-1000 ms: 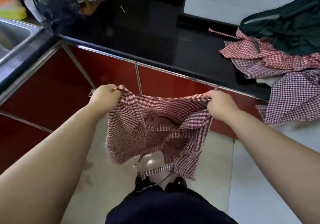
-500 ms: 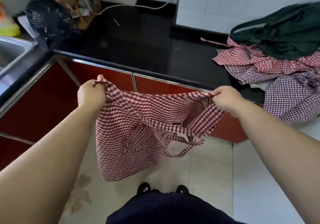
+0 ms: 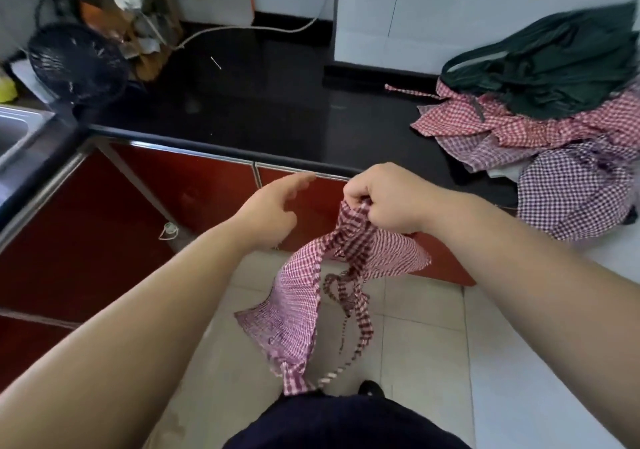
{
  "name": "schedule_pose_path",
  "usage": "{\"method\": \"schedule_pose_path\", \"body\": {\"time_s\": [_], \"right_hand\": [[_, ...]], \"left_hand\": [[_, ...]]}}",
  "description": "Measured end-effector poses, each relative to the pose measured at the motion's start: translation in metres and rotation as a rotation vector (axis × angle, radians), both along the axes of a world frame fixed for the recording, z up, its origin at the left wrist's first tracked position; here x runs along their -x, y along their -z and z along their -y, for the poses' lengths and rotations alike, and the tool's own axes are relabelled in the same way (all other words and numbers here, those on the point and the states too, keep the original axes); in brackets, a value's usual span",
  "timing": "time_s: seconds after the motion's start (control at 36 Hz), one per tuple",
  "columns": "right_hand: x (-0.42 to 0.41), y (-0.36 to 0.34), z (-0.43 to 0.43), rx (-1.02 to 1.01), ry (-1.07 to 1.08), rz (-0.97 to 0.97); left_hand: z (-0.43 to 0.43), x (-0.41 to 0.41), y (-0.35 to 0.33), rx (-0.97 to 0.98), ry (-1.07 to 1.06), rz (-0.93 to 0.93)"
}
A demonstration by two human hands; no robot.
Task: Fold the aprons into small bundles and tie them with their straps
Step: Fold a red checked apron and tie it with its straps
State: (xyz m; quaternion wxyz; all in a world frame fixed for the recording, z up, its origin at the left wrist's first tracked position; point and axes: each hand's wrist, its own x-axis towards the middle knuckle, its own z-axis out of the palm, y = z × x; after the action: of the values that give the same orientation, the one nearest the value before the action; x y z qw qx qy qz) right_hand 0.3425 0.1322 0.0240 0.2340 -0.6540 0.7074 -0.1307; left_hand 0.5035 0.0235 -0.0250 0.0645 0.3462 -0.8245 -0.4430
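- Right hand (image 3: 388, 202), frame centre, is gripping the red checked apron (image 3: 311, 292) bunched; folding is barely starting.
- Left hand (image 3: 273, 213) is hovering open-fingered; next, it should catch the dangling straps (image 3: 349, 296).

I am not reading any text, label, brand, number or sign anywhere in this view. The cluttered things (image 3: 138, 29) in the back corner of the black counter (image 3: 277, 116) are showing only blurred colours, too unclear for any letters.

Apron pile (image 3: 540, 129) on counter (image 3: 277, 109), right of fan (image 3: 78, 64)
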Motion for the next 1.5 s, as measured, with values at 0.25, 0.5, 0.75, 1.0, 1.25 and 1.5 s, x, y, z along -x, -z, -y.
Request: {"method": "schedule_pose_path", "body": {"time_s": [0.25,0.5,0.75,1.0,1.25,1.5], "right_hand": [[0.022,-0.002,-0.027,0.401,0.159,0.075],[0.042,0.015,-0.048,-0.043,0.863,0.091],[0.03,0.008,-0.051,-0.074,0.601,0.883],[0.03,0.008,-0.05,0.07,0.673,1.121],[0.038,-0.005,-0.065,-0.172,0.491,1.226],[0.061,0.01,-0.086,0.074,0.73,0.336]], "left_hand": [[-0.035,0.047,-0.005,-0.273,0.364,-0.015],[-0.042,0.069,-0.009,-0.146,0.139,-0.07],[-0.06,0.067,-0.012,-0.153,0.257,-0.031],[-0.036,0.04,0.0,-0.289,0.049,0.027],[-0.063,0.073,-0.011,-0.251,0.421,0.067],[-0.046,0.078,0.005,0.217,0.263,0.29]]}}
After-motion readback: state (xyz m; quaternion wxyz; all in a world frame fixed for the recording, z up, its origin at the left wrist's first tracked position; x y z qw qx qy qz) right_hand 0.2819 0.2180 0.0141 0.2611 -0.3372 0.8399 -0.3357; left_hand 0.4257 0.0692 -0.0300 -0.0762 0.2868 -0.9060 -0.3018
